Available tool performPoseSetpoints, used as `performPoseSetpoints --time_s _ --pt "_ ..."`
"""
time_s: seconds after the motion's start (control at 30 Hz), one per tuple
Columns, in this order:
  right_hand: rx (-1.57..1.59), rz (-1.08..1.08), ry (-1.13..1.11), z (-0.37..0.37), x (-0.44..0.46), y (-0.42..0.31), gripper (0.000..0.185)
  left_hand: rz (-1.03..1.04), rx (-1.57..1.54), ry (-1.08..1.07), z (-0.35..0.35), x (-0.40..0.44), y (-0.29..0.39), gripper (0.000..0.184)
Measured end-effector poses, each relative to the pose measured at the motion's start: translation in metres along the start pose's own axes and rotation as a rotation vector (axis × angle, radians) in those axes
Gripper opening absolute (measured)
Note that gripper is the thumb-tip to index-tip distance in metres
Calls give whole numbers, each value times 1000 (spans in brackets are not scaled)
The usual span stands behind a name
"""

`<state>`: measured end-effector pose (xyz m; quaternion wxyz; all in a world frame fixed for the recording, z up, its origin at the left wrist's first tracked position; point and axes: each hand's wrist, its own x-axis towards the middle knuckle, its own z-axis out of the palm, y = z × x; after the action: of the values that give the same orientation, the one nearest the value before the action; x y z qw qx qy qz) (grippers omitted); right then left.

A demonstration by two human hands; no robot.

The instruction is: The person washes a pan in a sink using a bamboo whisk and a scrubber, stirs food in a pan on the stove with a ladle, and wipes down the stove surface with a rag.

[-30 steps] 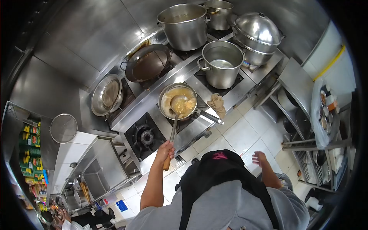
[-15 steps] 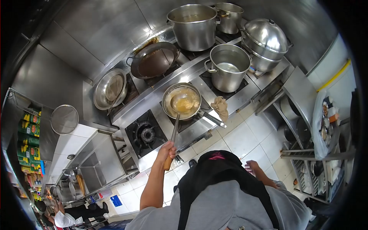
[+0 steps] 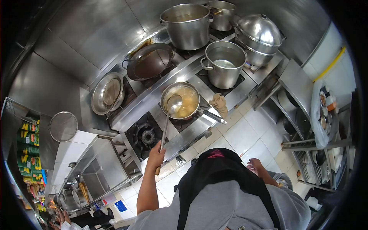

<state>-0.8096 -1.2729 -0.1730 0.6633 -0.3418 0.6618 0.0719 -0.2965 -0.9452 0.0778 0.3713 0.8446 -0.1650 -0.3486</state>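
In the head view, my left hand (image 3: 155, 156) is wrapped round the handle of a long ladle (image 3: 165, 132). The ladle's round metal bowl is over the left part of a frying pan (image 3: 198, 96), which holds a yellowish liquid with paler, lumpy patches. This pan sits on a front burner, its dark handle pointing right towards me. Beside the handle lies a crumpled tan cloth (image 3: 218, 104). My right hand (image 3: 254, 166) hangs by my right side above the floor, fingers apart and holding nothing.
Behind the pan stand a wok (image 3: 149, 63), a tall stockpot (image 3: 188, 32) and a pot of clear liquid (image 3: 226, 73). A lidded steamer (image 3: 258, 36) is at back right. Left are a bare burner (image 3: 146, 135), a strainer (image 3: 63, 126) and a sink (image 3: 94, 178). Another person (image 3: 73, 224) works at lower left.
My left hand has moved left and slightly up. The ladle bowl has shifted left within the pan and now shows its shiny metal. The view has shifted slightly.
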Motion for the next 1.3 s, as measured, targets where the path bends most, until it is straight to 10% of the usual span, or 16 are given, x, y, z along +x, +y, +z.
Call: performPoseSetpoints --time_s 0.23,0.3,0.4,0.73,0.9,1.3 --pt "-44 -62 -44 30 -20 -30 32 148 330 -3 -21 4 -3 57" --pt "-47 -55 -50 32 -20 -32 32 490 575 128 -7 31 -36 58" --pt "-34 -55 -47 29 -21 -32 31 158 389 -25 -2 18 9 59" --pt "-64 10 -20 17 -10 -12 28 260 603 -20 -2 25 34 59" --pt "-5 -4 -7 16 -16 -13 28 -202 205 -212 -9 1 65 61" --pt "10 15 17 5 -13 -6 28 221 430 103 -9 28 37 61"
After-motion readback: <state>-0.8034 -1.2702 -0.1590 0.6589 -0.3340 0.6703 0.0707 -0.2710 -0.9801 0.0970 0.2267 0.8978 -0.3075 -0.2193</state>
